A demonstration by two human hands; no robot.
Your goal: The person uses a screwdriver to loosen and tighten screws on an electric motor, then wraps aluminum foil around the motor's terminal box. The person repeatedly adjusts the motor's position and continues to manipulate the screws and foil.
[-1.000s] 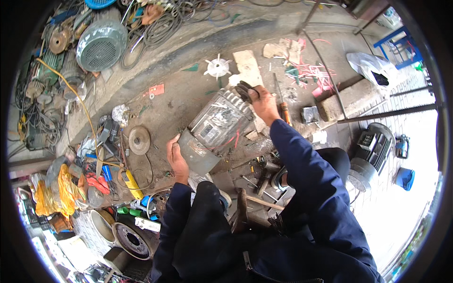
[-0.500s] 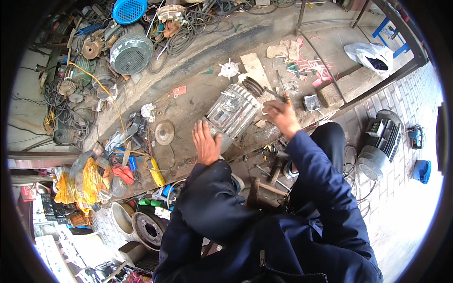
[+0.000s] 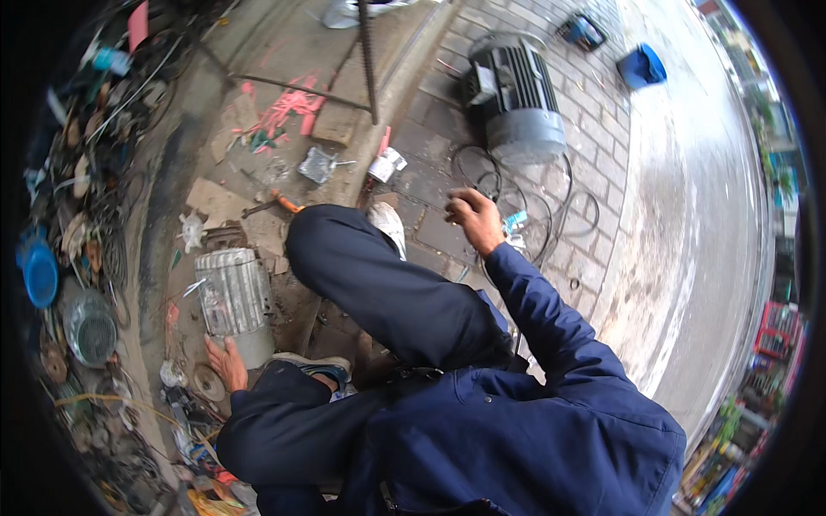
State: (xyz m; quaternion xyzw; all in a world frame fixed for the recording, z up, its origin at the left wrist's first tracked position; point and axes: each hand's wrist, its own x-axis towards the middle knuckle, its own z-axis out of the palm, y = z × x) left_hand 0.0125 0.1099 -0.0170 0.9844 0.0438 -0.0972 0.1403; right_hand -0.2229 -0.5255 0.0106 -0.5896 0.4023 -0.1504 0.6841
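A grey finned electric motor lies on the dirty ledge at the left, its pulley end facing away from me. My left hand is at the near, smooth end of this motor, fingers stretched out along its side. My right hand is raised over the brick paving, its fingers curled in with nothing seen in them. Beyond that hand lies a larger black-and-grey motor, with loose dark cable on the bricks. An orange-handled screwdriver lies past my knee.
Pink strips and a small metal box lie near a thin metal frame. A white can-shaped part sits at the ledge edge. Motor parts, a blue basket and wires crowd the far left. A blue bucket stands toward the road.
My view has swung right, so the ledge motor appears farther left. My right hand has left that motor's side, moved right over the paving and curled its fingers. My left hand stays by the motor.
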